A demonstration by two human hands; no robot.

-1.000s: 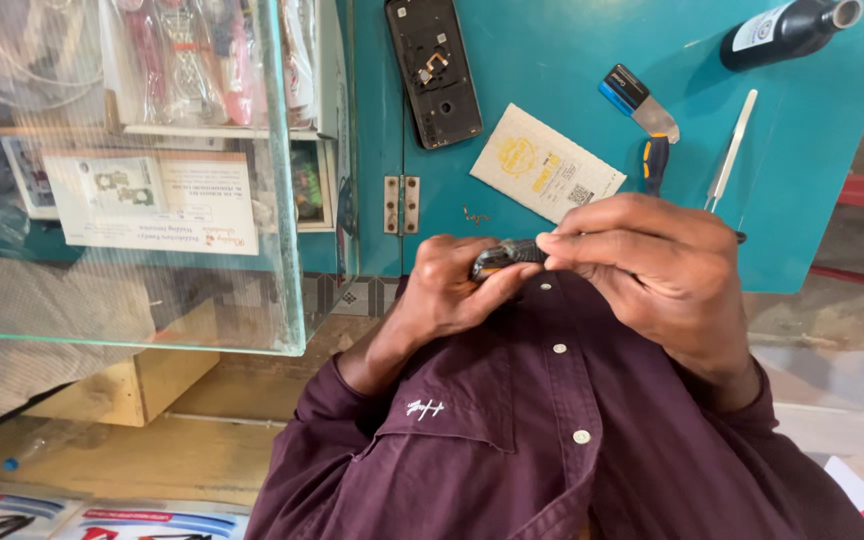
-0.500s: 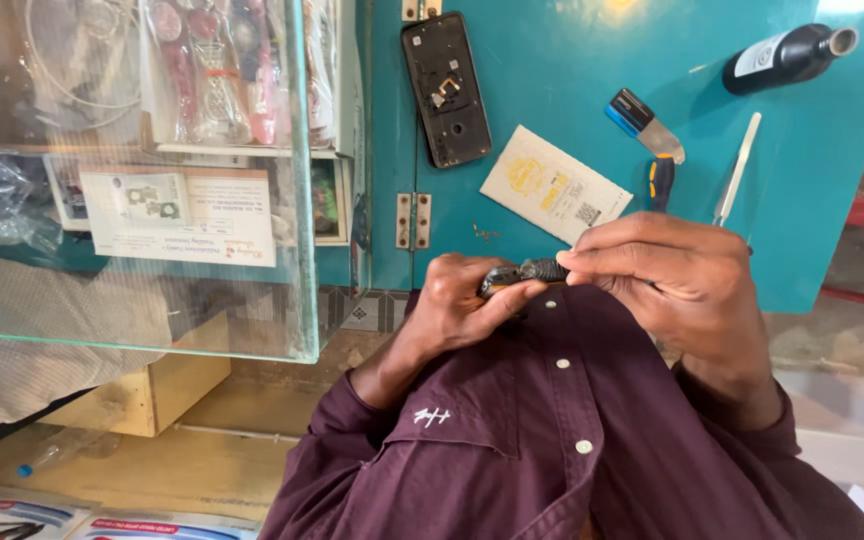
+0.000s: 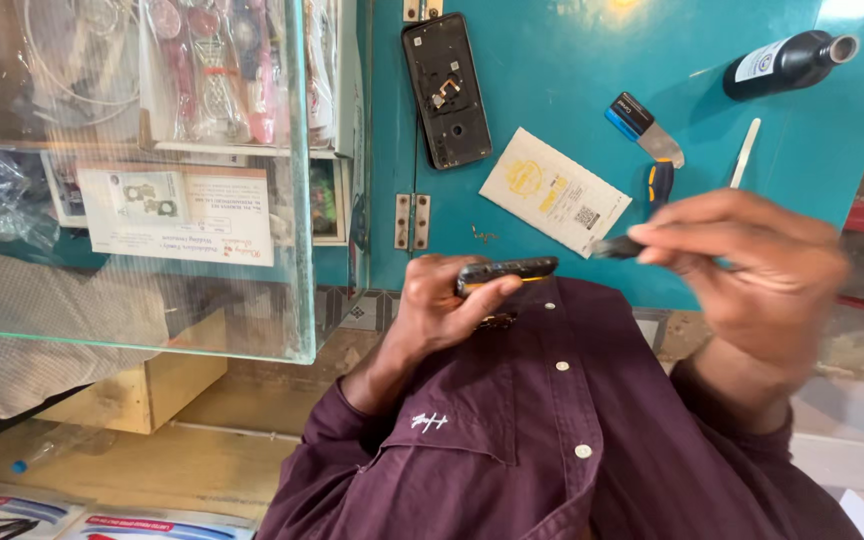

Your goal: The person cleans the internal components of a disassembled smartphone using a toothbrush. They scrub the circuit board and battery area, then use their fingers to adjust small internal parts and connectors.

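My left hand (image 3: 442,305) grips a dark phone (image 3: 507,270), held edge-on in front of my maroon shirt (image 3: 512,440). My right hand (image 3: 752,265) is blurred and sits to the right of the phone, apart from it. Its fingertips pinch a small dark tool (image 3: 614,247) whose tip points left toward the phone. Both hands hover over the near edge of a teal tabletop (image 3: 552,90).
On the teal top lie an opened phone shell (image 3: 447,90), a yellow-and-white card (image 3: 554,190), a blue-handled scraper (image 3: 644,128), a blue screwdriver handle (image 3: 659,182), a thin white stick (image 3: 745,152) and a black bottle (image 3: 787,62). A glass display case (image 3: 152,200) stands on the left.
My right hand has pulled away from the phone to the right with the small dark tool. My left hand keeps its hold on the phone.
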